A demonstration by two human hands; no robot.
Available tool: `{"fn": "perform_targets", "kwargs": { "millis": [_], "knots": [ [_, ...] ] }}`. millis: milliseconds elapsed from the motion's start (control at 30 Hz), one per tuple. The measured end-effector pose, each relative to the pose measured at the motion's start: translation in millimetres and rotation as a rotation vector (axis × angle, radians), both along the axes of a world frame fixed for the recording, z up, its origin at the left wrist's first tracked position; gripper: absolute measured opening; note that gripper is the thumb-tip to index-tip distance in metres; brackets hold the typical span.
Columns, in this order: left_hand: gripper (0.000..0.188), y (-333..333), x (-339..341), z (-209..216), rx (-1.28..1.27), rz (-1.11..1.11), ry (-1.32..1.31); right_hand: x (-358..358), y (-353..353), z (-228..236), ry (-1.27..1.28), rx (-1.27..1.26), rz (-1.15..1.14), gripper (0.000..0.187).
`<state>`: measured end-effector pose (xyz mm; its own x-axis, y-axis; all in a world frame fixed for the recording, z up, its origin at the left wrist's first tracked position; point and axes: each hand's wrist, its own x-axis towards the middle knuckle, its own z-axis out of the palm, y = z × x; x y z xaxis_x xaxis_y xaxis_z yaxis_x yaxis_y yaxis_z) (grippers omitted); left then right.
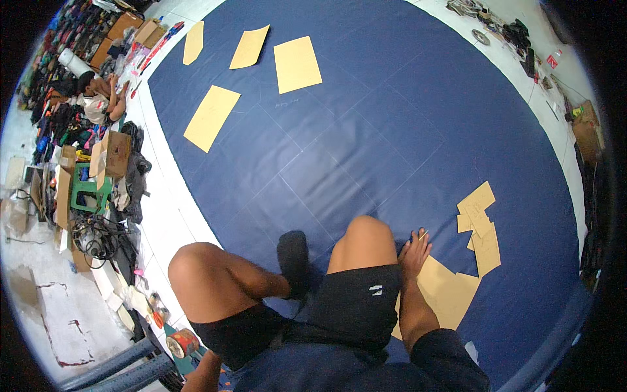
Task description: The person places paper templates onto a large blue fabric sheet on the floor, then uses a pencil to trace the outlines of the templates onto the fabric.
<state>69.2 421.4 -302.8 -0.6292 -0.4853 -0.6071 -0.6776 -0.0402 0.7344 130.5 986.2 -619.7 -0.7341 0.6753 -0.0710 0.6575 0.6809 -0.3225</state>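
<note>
Beside my right knee, my right hand [415, 253] rests low over the dark blue sheet of fabric [366, 144]. A thin, pale, pencil-like stick [424, 234] is held between its fingers. Beneath and next to that forearm lie large yellow card pieces [450, 294]. Smaller yellow card pieces [480, 222] overlap one another farther right. My left forearm [208, 371] shows only at the lower edge; the left hand is out of the picture. Faint pale lines cross the middle of the fabric, some forming box shapes.
Several yellow cards [297, 65] lie spread at the far left of the fabric. Boxes [116, 153], a green stool [88, 188] and a tin can [183, 342] stand on the left. Another person [98, 101] sits at the far left. Tools and cables line the right edge.
</note>
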Motion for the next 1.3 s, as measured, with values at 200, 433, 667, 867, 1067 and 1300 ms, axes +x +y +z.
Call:
{"fn": "perform_targets", "kwargs": {
  "millis": [200,433,667,867,1067,1300],
  "knots": [
    [0.051,2.3,5.9,6.5,-0.011,0.037,0.023,-3.7,-1.9,1.7,0.007,0.011,-0.007,0.04],
    [0.052,1.5,16.8,16.9,-0.012,0.068,0.043,-1.7,-0.1,-3.7,-0.012,0.064,0.013,0.038],
    [0.052,-1.4,32.7,23.4,-0.01,0.092,0.06,2.6,3.7,-14.1,0.047,0.15,0.041,0.037],
    [0.053,-2.5,50.2,29.8,-0.015,0.135,0.065,5.2,3.4,-28.1,0.075,0.278,0.056,0.036],
    [0.054,-3.2,60.5,36.3,-0.013,0.161,0.071,10.7,11.4,-53.0,0.115,0.465,0.093,0.036],
    [0.055,-5.8,54.7,12.9,0.043,0.166,0.105,21.0,32.7,-63.1,0.003,0.41,0.082,0.039]
  ]
}}
